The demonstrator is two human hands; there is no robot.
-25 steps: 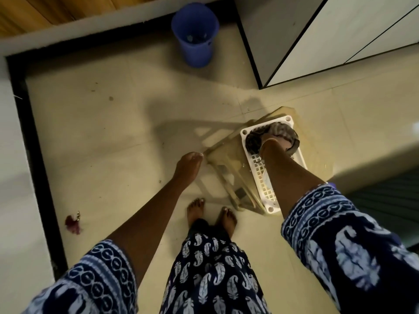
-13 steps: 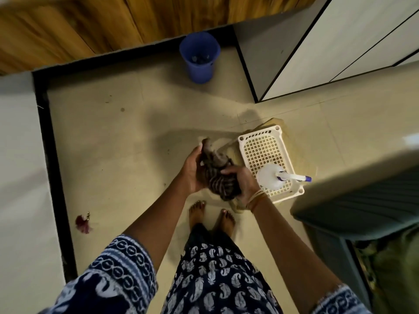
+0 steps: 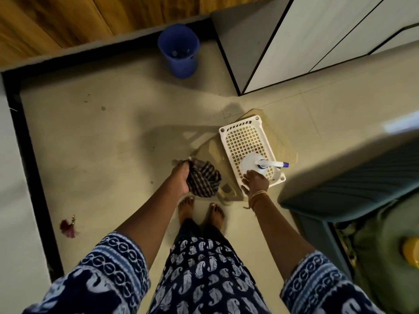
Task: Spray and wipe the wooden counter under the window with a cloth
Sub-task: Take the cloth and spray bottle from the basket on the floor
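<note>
1. At the far left a black strip (image 3: 25,159) borders the beige floor (image 3: 102,155), and a small dark red scrap (image 3: 68,228) lies on the tiles near it.
2. Along the top left runs the wooden counter (image 3: 68,19), seen from above, its front edge over the floor.
3. A blue bucket (image 3: 179,49) stands on the floor just below that edge, next to the corner of a white cabinet (image 3: 317,41).
4. The left hand (image 3: 181,177) has its fingers curled round a dark striped cloth (image 3: 205,180), which hangs bunched from the grasp above the floor, well away from the counter.
5. Two bare feet (image 3: 200,211) stand on the tiles under the cloth, with patterned blue and white clothing (image 3: 199,268) below them in the view.
6. A beige stool (image 3: 217,155) sits right of the cloth and carries a white basket (image 3: 244,137) with a grid bottom.
7. A white spray bottle (image 3: 256,164) stands in the near end of the basket, its nozzle with a blue tip pointing right.
8. The right hand (image 3: 256,182) is at the near side of the bottle with its fingers against the body; whether they have closed round it cannot be told. Bangles sit on that wrist.
9. At the far right are a dark blue-grey furniture edge (image 3: 351,193) and something yellow (image 3: 411,254), both blurred.
</note>
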